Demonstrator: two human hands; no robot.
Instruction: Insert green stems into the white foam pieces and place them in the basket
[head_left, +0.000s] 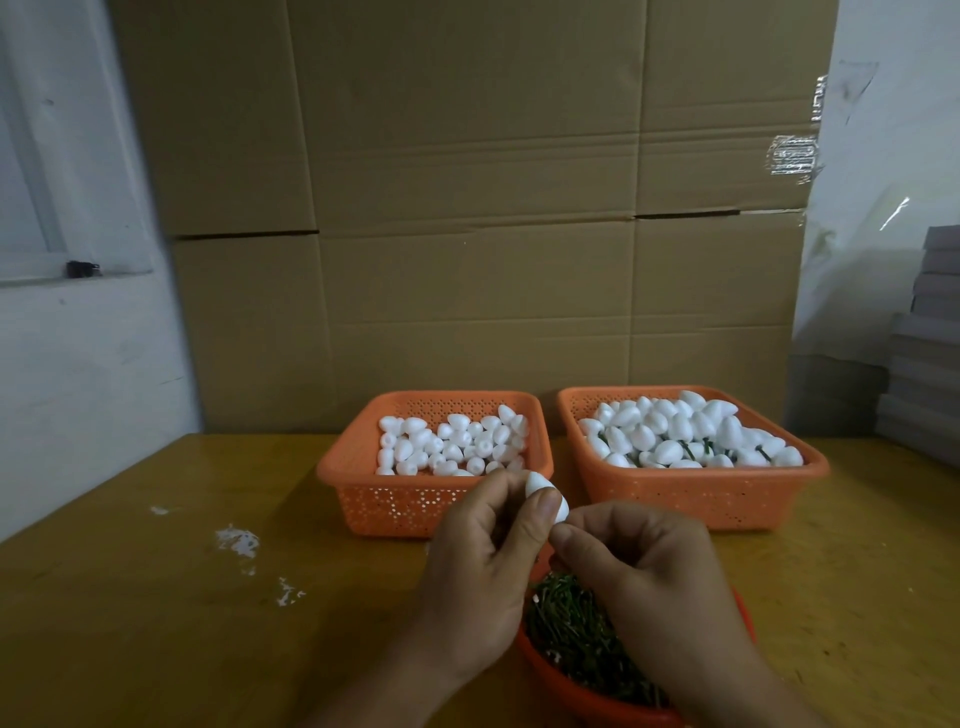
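The left hand (478, 561) is pinching a white foam piece (545, 496) in its grip just in front of the left basket (415, 504). The right hand (639, 566) has its fingertips pinched together at the piece's base; whether they are holding a stem cannot be told. Green stems (571, 629) are lying in a bowl (582, 693) on the desk (156, 623). No writing is showing anywhere.

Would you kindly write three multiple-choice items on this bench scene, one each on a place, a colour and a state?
1. Where is the bowl of green stems?
A. under the hands
B. behind the baskets
C. on the windowsill

2. What colour are both baskets?
A. blue
B. orange
C. grey

3. What does the left hand do?
A. lies flat on the table
B. pinches a foam piece
C. lifts a basket

Key: 1 A, the bowl sits nearest, below both hands. 2 B, the left basket and right basket are orange. 3 B, thumb and fingers pinch the foam piece, with the right hand at its lower end.
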